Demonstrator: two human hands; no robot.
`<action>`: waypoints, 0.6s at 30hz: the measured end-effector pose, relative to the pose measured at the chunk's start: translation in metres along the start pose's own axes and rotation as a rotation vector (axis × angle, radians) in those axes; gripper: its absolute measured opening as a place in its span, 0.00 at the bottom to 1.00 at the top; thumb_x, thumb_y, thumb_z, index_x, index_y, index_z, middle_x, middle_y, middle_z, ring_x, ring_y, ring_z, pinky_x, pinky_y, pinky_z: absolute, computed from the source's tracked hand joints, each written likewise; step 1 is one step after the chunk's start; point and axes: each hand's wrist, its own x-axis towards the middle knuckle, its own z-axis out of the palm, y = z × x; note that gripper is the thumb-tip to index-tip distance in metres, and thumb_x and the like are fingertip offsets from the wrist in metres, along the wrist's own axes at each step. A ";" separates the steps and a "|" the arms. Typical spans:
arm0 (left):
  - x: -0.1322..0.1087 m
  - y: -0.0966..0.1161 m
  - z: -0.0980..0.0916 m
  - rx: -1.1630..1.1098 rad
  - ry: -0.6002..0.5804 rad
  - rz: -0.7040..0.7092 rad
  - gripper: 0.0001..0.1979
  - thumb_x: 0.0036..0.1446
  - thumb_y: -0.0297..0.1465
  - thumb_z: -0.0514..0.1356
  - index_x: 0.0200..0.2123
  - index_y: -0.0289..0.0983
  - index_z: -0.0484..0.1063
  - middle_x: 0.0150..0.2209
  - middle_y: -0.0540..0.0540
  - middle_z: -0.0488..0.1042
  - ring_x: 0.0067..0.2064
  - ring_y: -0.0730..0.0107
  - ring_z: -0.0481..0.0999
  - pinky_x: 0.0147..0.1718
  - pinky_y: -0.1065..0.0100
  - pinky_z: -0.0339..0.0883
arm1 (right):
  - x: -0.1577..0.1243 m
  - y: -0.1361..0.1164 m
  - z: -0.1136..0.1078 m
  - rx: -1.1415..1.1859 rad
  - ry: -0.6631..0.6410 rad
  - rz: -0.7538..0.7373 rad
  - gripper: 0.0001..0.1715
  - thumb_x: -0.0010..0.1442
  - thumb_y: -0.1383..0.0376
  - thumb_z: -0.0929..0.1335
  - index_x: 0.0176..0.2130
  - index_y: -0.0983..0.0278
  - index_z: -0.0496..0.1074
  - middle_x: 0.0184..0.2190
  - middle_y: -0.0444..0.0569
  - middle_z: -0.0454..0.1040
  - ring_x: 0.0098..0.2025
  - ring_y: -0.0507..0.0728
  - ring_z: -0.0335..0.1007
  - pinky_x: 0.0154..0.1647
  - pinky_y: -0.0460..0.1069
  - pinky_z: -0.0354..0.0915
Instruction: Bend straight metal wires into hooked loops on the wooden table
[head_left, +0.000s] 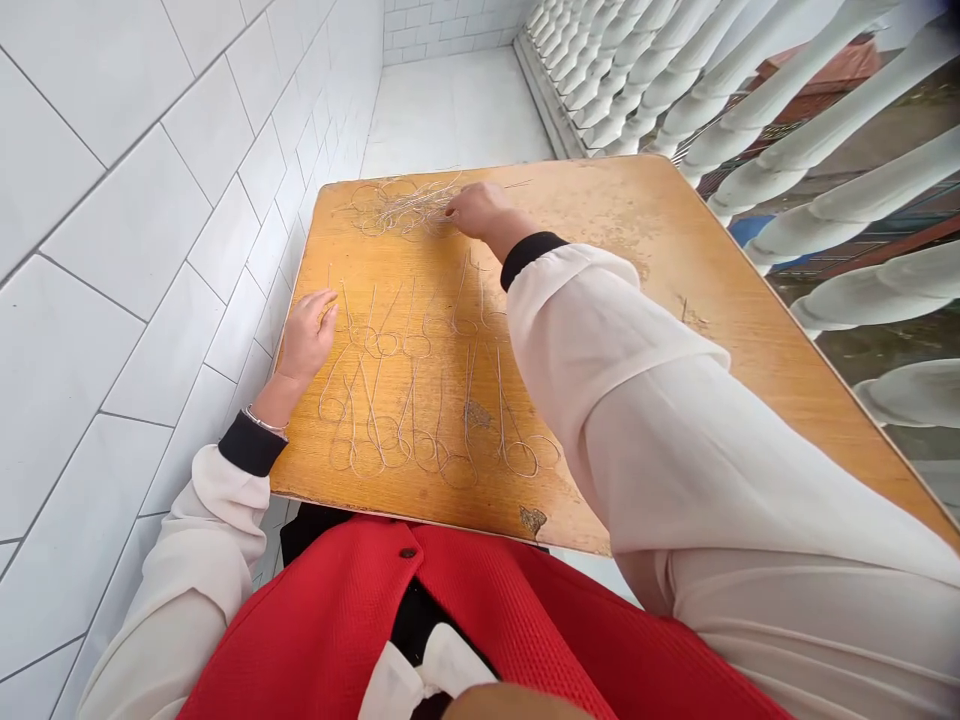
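My right hand (480,208) reaches to the far side of the wooden table (600,210). Its fingers are pinched at the right edge of a tangled pile of thin wires (409,207), where wire runs into the fingertips; how many strands they grip is hidden. Over the table's left edge, my left hand (307,335) holds nothing, its thumb and curled fingers apart. Beside it, several looped wires (416,345) lie in a far row, each a round loop with straight ends pointing away from me. Nearer my body is a second row of looped wires (521,458), some overlapping.
A white tiled wall (127,240) runs close along the left. White balusters (825,215) line the right side beyond the table edge. The tabletop has a worn patch (532,520) near its front edge and small debris (691,315) at the right.
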 end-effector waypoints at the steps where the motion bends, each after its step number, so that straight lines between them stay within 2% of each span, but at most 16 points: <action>1: 0.000 -0.001 0.000 0.002 0.002 -0.006 0.15 0.69 0.33 0.54 0.51 0.36 0.77 0.54 0.37 0.83 0.58 0.57 0.81 0.62 0.53 0.74 | -0.006 -0.003 -0.006 0.016 -0.014 0.018 0.23 0.71 0.77 0.64 0.61 0.76 0.75 0.61 0.71 0.75 0.58 0.58 0.70 0.53 0.54 0.61; 4: 0.000 -0.003 -0.001 0.016 0.003 -0.014 0.15 0.69 0.33 0.54 0.51 0.36 0.77 0.54 0.38 0.83 0.57 0.59 0.82 0.61 0.55 0.74 | -0.027 -0.011 -0.020 0.132 0.015 0.053 0.27 0.70 0.78 0.63 0.64 0.70 0.74 0.65 0.63 0.73 0.61 0.56 0.67 0.59 0.53 0.58; 6: 0.000 -0.003 -0.002 0.027 -0.009 -0.016 0.16 0.70 0.34 0.53 0.52 0.36 0.77 0.54 0.38 0.83 0.58 0.58 0.82 0.62 0.55 0.74 | -0.039 -0.014 -0.022 0.199 0.011 0.023 0.29 0.70 0.78 0.61 0.65 0.69 0.74 0.65 0.60 0.74 0.61 0.55 0.68 0.60 0.52 0.59; 9: 0.000 -0.004 -0.001 0.050 -0.023 -0.016 0.16 0.70 0.35 0.53 0.52 0.37 0.77 0.55 0.39 0.83 0.58 0.58 0.81 0.62 0.53 0.74 | -0.050 -0.015 -0.017 0.165 -0.105 -0.055 0.29 0.67 0.78 0.63 0.62 0.65 0.77 0.63 0.56 0.77 0.59 0.58 0.71 0.60 0.53 0.62; 13: 0.000 -0.004 0.002 0.084 -0.043 -0.003 0.17 0.71 0.36 0.53 0.53 0.38 0.77 0.55 0.39 0.83 0.58 0.58 0.81 0.63 0.52 0.73 | -0.052 -0.007 -0.008 0.047 -0.117 -0.043 0.29 0.65 0.80 0.64 0.61 0.67 0.77 0.64 0.57 0.75 0.59 0.59 0.71 0.61 0.55 0.62; 18: -0.002 -0.002 0.003 0.101 -0.069 -0.022 0.18 0.68 0.33 0.52 0.53 0.33 0.78 0.54 0.36 0.83 0.58 0.55 0.81 0.61 0.52 0.74 | -0.050 0.008 -0.013 0.121 -0.141 0.117 0.29 0.70 0.80 0.60 0.65 0.70 0.74 0.68 0.62 0.70 0.64 0.57 0.66 0.62 0.53 0.57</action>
